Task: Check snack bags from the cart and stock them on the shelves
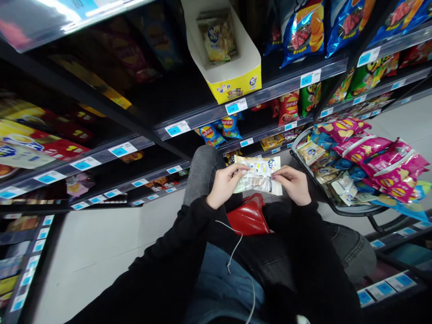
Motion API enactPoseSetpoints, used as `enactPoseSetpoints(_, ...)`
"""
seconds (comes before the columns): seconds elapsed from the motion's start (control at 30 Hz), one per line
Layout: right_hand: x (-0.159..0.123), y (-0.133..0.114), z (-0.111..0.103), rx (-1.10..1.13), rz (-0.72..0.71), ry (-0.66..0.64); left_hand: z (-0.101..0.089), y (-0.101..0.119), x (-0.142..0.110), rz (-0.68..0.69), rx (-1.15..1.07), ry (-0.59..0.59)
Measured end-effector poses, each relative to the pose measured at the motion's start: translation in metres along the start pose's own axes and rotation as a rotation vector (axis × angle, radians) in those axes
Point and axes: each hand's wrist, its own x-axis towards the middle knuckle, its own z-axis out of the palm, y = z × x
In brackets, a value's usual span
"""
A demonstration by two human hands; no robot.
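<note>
Between my two hands is a small pale snack packet [258, 175], its printed side turned up toward me. My left hand [221, 185] pinches its left edge, thumb on top. The right edge is gripped by my right hand [294, 183], between thumb and fingers. Ahead on the shelf, an open yellow and white display box [236, 87] holds a few similar snack packets [218, 40]. To the right stands a basket [332, 204] heaped with snack packets and pink chip bags [388, 157].
A red stool [248, 216] shows between my legs. Shelves with price tags [236, 106] run across the front, carrying blue chip bags [302, 31] and smaller bags. More shelving lines the lower left and lower right. Pale floor [111, 238] lies at the left.
</note>
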Motion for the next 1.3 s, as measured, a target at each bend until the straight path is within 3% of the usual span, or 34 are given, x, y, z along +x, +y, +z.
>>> enactPoseSetpoints(0.1, -0.002, -0.004, 0.005, -0.08, 0.04, 0.021, -0.004, 0.003, 0.001, 0.036, 0.025, -0.029)
enactPoseSetpoints(0.23, -0.004, -0.011, 0.008, -0.161, 0.037, -0.06, -0.009, 0.01, 0.002, 0.011, 0.067, -0.014)
enactPoseSetpoints(0.43, -0.005, -0.016, 0.005, -0.041, 0.091, -0.028, -0.009, 0.019, 0.004, -0.101, 0.102, -0.03)
enactPoseSetpoints(0.67, 0.0, -0.018, 0.003, 0.12, 0.144, 0.029, -0.01, 0.009, 0.006, -0.276, -0.319, -0.079)
enactPoseSetpoints(0.87, 0.0, -0.013, 0.003, 0.233, 0.095, 0.097, -0.01, 0.003, 0.007, -0.382, -0.547, -0.151)
enactPoseSetpoints(1.07, 0.003, -0.006, -0.002, 0.187, 0.156, -0.022, -0.007, -0.003, 0.006, -0.437, -0.592, -0.105)
enactPoseSetpoints(1.13, 0.003, -0.001, -0.005, 0.198, 0.156, -0.037, -0.011, -0.002, 0.007, -0.414, -0.489, -0.19)
enactPoseSetpoints(1.3, 0.004, 0.006, -0.015, 0.127, 0.139, -0.094, -0.027, 0.005, 0.011, -0.361, -0.296, -0.526)
